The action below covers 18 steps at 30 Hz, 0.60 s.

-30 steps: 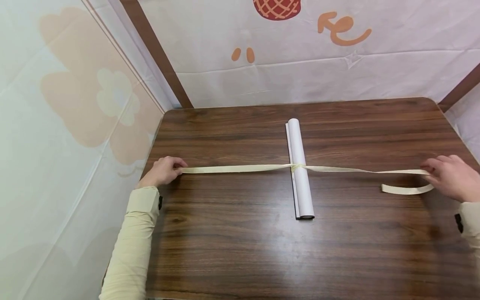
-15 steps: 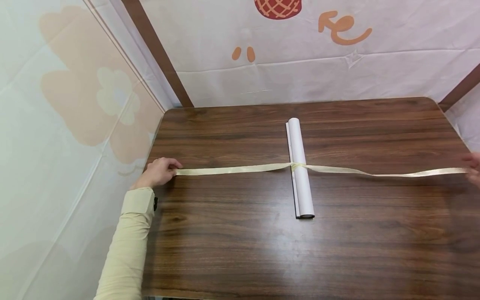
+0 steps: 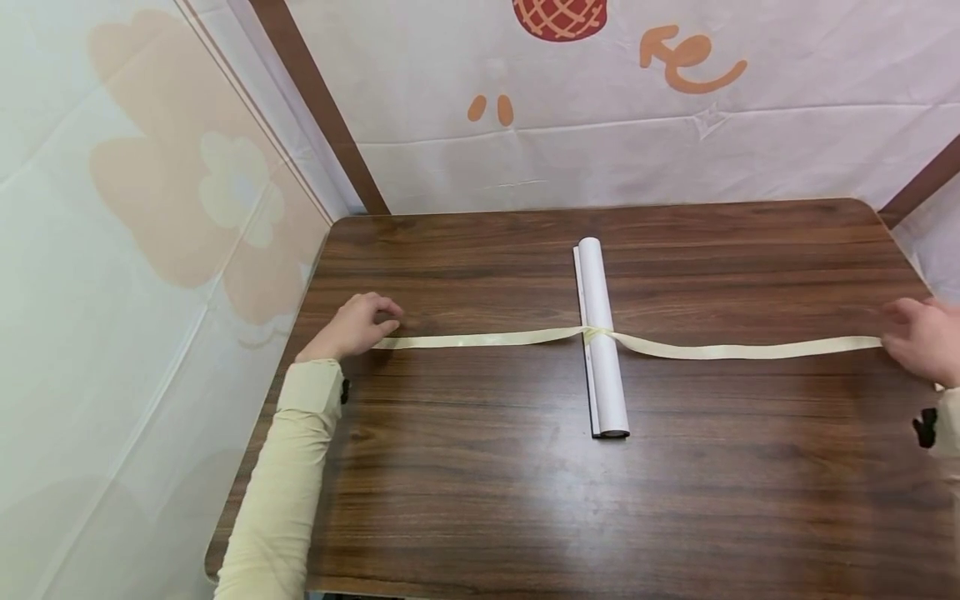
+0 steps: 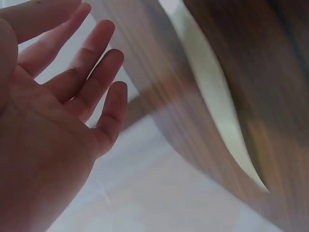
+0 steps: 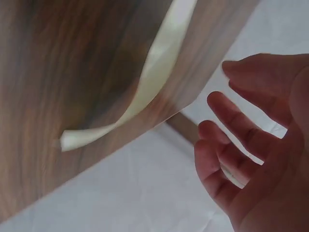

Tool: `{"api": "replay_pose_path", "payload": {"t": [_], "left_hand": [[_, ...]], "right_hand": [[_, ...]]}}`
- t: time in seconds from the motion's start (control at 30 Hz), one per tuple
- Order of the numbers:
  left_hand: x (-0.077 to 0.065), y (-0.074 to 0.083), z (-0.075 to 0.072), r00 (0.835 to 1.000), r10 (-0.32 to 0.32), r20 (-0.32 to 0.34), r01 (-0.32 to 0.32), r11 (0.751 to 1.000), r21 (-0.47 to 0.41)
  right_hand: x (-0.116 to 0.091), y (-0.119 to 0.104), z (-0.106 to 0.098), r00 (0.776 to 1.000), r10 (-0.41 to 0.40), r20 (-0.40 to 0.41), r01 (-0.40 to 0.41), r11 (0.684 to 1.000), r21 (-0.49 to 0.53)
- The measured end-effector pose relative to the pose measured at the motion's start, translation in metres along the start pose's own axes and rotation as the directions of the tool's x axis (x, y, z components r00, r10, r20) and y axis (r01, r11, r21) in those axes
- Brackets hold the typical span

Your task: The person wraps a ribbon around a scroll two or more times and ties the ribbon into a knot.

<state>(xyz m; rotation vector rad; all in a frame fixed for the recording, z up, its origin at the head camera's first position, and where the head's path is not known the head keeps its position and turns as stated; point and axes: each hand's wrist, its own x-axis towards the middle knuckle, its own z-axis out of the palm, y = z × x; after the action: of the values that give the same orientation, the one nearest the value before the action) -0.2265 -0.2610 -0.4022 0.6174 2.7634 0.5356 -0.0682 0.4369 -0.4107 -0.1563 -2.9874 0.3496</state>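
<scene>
Cream ribbon on wood-grain tabletop, crossed midway atop white roll, tails spread opp. ways, prob. so they don't tangle. L hand & R hand: fingers loose, gripping nothing.

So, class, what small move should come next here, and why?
Probably draw the left grip and right grip back: both look relaxed, holding nothing, and the ribbon lies spread to either side of the white roll.
</scene>
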Motion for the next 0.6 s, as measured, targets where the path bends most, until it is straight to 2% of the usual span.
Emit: {"api": "replay_pose_path", "payload": {"t": [0.1,0.2,0.33,0.43,0.6], "left_hand": [[0.014,0.018,0.006,0.998,0.067,-0.011,-0.068,0.998,-0.014],[0.026,0.038,0.012,0.993,0.119,-0.010,-0.119,0.993,-0.021],[0.041,0.065,0.021,0.983,0.185,0.006,-0.185,0.982,-0.031],[0.051,0.083,0.028,0.973,0.227,0.035,-0.226,0.973,-0.035],[0.065,0.108,0.041,0.955,0.281,0.094,-0.278,0.960,-0.040]], "right_hand": [[0.008,-0.014,-0.002,0.999,-0.017,0.046,0.021,0.996,-0.085],[0.015,-0.030,-0.003,0.993,-0.010,0.116,0.022,0.994,-0.105],[0.022,-0.052,0.001,0.986,-0.034,0.166,0.037,0.999,-0.019],[0.027,-0.068,0.008,0.978,-0.105,0.180,0.093,0.993,0.073],[0.031,-0.093,0.021,0.951,-0.194,0.242,0.153,0.972,0.179]]}}
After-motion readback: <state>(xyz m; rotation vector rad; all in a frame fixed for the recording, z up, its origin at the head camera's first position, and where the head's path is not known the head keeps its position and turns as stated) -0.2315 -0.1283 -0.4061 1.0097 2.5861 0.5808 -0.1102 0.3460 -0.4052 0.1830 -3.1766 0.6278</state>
